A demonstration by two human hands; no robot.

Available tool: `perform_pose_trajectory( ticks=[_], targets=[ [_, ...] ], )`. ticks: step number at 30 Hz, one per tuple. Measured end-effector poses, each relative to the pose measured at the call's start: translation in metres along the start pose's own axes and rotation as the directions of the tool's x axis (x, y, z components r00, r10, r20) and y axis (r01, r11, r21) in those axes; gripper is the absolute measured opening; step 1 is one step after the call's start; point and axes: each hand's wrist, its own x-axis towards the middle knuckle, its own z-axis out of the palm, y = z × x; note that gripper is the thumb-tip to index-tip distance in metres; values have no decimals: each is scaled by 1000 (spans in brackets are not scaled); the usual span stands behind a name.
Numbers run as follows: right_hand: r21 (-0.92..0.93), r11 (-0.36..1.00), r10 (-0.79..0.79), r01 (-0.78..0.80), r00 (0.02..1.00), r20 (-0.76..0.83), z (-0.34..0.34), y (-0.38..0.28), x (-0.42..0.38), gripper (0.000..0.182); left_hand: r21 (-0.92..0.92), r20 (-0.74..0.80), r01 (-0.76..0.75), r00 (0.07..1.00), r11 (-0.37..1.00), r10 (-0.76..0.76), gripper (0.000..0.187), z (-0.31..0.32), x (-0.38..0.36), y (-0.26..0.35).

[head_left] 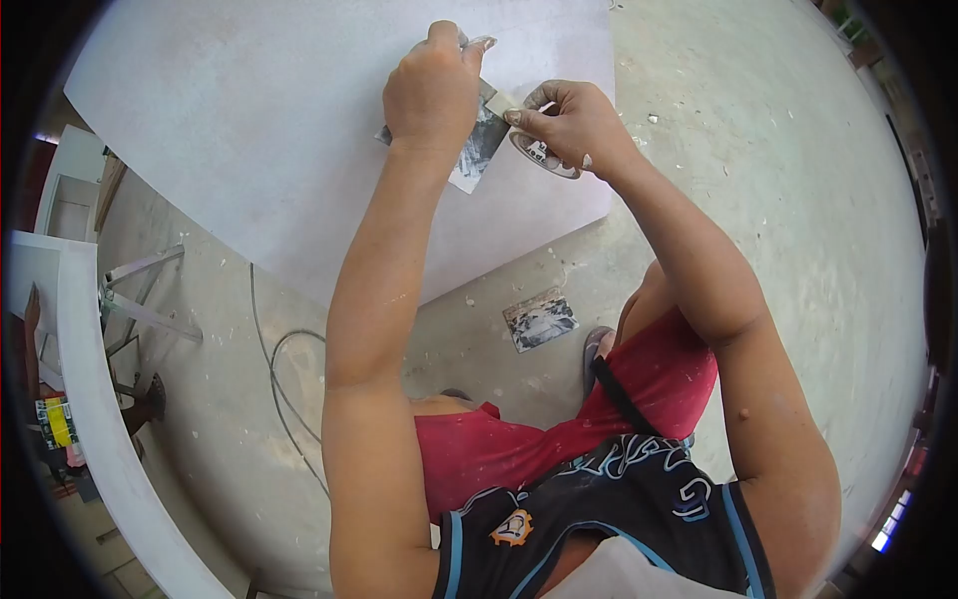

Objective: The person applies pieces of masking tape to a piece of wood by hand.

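Overhead, item by item: concrete floor (778,220), dusty and speckled; on it a large white board (249,130) lying flat, apparently set low so it can be worked from above. A grey cable (284,369) loops beside it. Left hand (431,85), fist closed around a smeared sheet of sandpaper (479,150), holds it over the board. Right hand (574,125), fingers pinched on that sheet's edge, also cups a small oval tin (544,160) against the palm. A second used sheet (539,319) lies on the floor near the knees.
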Motion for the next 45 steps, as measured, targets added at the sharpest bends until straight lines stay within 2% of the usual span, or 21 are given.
perform_pose_trajectory(
  ticks=[3,5,9,12,14,15,17,18,19,20,21,23,26,30,32,36,38,45],
  targets=[
    [19,999,-49,50,997,-60,2,3,0,25,24,28,9,1000,1000,-9,27,1,0,-1],
    [8,993,-116,116,993,-17,3,8,4,24,56,24,-3,1000,998,2,28,3,-1,-1],
    [61,989,-134,133,991,16,1,12,5,26,52,22,-19,1000,998,18,28,6,-2,-1],
    [87,988,-128,127,992,7,-2,12,5,24,-30,10,-11,1000,999,12,27,2,-1,1],
    [140,987,-82,82,997,-6,-10,11,3,22,-339,82,13,996,941,16,35,-1,0,1],
    [147,985,-84,86,996,-19,-13,9,2,22,-338,81,-2,996,941,31,35,-3,1,0],
    [224,973,-58,54,998,12,-22,5,-3,21,-448,82,-85,987,890,136,55,-5,-5,0],
    [230,972,-61,58,998,3,-24,4,-3,21,-447,81,-95,986,890,146,55,-10,-8,2],
    [285,957,-49,50,999,-9,-27,2,-4,21,-267,-3,-312,947,912,323,63,-15,-14,3],
    [334,941,-38,42,999,-19,-29,1,-5,21,-65,-53,-498,867,865,496,72,-19,-18,5],
    [333,942,-39,45,999,-22,-32,2,-6,21,-65,-56,-500,866,864,497,72,-18,-22,7],
    [406,911,-69,74,997,-27,-36,3,-7,20,24,42,-540,841,841,539,60,-11,-32,9],
    [411,904,-90,114,993,-79,-35,5,-6,19,132,-12,-598,797,791,604,53,10,-33,0],
    [358,925,-90,127,989,-119,-36,-5,-19,18,138,-61,-622,771,770,634,48,19,-39,0],
    [309,928,-155,210,969,-193,-31,-1,-21,19,155,-77,-583,798,798,598,45,24,-45,2],
    [273,942,-138,193,968,-209,-36,-8,-25,21,167,-78,-526,836,834,543,48,20,-47,14],
    [196,959,-142,203,948,-286,-33,-9,-24,22,203,-54,-525,837,826,545,48,19,-45,15],
    [194,940,-185,282,895,-405,-30,-8,-24,24,271,-55,-508,840,817,540,48,21,-41,24]
  ],
)
